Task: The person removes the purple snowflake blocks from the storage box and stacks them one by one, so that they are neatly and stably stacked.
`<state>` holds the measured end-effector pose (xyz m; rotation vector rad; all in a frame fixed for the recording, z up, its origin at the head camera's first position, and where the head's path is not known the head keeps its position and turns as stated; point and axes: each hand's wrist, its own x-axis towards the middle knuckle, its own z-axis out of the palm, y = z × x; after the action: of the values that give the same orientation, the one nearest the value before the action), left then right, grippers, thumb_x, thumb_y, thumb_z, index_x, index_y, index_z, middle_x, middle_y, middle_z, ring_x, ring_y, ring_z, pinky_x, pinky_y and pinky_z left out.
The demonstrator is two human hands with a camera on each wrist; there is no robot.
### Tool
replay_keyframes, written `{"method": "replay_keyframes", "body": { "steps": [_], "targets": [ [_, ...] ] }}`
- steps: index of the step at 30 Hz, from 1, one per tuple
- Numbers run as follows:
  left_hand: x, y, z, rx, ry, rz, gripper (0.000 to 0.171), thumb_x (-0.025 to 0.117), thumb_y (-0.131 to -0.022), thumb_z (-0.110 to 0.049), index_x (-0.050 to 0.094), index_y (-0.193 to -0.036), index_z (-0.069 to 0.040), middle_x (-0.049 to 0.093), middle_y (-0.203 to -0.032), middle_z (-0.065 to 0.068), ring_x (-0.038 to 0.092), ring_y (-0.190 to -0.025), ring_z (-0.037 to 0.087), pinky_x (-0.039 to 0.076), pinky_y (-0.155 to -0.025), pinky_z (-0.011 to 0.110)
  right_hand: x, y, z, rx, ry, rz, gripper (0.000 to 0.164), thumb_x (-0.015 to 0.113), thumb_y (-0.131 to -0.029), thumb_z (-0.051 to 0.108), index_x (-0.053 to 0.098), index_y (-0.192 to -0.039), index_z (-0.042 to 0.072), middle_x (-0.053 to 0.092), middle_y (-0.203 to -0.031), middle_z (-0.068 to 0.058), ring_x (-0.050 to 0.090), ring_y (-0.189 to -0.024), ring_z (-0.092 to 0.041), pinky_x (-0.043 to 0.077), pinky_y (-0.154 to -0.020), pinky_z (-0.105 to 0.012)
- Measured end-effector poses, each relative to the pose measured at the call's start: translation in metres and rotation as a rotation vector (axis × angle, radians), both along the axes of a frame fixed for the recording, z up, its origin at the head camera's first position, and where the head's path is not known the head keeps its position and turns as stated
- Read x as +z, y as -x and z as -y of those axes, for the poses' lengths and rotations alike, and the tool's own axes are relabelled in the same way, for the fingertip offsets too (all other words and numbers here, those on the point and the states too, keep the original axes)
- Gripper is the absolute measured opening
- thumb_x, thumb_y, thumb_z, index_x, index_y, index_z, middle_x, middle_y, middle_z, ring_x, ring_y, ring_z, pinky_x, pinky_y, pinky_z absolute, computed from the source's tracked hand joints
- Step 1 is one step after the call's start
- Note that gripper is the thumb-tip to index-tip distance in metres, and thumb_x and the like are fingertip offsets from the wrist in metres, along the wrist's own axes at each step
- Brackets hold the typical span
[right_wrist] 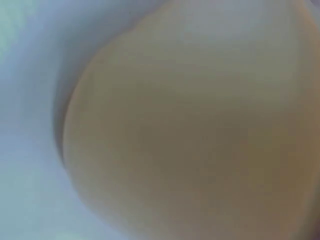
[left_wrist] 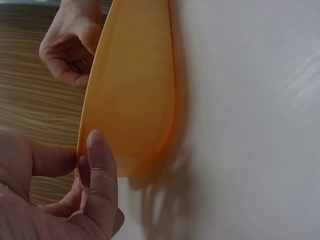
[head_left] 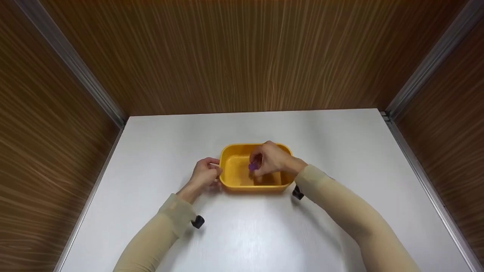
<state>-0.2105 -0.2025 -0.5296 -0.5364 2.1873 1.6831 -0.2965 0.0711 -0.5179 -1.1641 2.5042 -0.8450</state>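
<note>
A yellow rectangular tub with rounded corners stands on the white table. At its left end my left hand pinches the rim; the left wrist view shows the thumb against the outer wall and a finger at the edge. My right hand reaches in over the tub's right side and pinches a small purple object, mostly covered by the fingers, so its kind is unclear. Behind the tub wall, the right hand shows curled fingers. Only a blurred, close yellowish surface fills the right wrist view.
The white tabletop extends around the tub. Wood-grain panels rise at the back and on both sides, with metal strips along the corners. A small black device sits at the left wrist, another at the right.
</note>
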Motion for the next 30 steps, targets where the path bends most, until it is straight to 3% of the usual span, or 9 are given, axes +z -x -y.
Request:
{"method": "replay_keyframes", "body": {
  "steps": [9,17,30],
  "targets": [
    [0.000,-0.002,0.003,-0.016,-0.030,-0.016,0.040,0.066,-0.101,-0.003,0.065,-0.141,-0.004,0.073,-0.123,0.018,0.071,-0.082,0.017,0.069,-0.074,0.035,0.007,0.000,-0.029,-0.008,0.057,-0.064,0.029,0.096,-0.076,0.016,0.083,-0.100,0.007,0.083,-0.091,-0.007,0.069,-0.078,-0.014,0.060,-0.072,-0.023],
    [0.001,-0.001,0.002,-0.002,-0.029,-0.005,0.039,0.066,-0.100,-0.003,0.066,-0.139,-0.004,0.073,-0.118,0.014,0.071,-0.080,0.017,0.069,-0.074,0.036,0.008,-0.003,-0.064,-0.090,0.079,-0.043,0.030,0.097,-0.073,0.013,0.083,-0.099,0.008,0.083,-0.092,-0.006,0.068,-0.077,-0.016,0.062,-0.073,-0.021],
    [-0.001,-0.002,0.002,-0.007,-0.015,-0.023,0.038,0.067,-0.102,-0.005,0.066,-0.140,-0.004,0.071,-0.115,0.012,0.070,-0.083,0.017,0.069,-0.072,0.033,0.008,-0.010,-0.118,-0.195,0.170,-0.100,0.028,0.097,-0.072,0.014,0.083,-0.095,0.009,0.079,-0.084,-0.005,0.061,-0.073,-0.014,0.054,-0.067,-0.017]
  ]
}}
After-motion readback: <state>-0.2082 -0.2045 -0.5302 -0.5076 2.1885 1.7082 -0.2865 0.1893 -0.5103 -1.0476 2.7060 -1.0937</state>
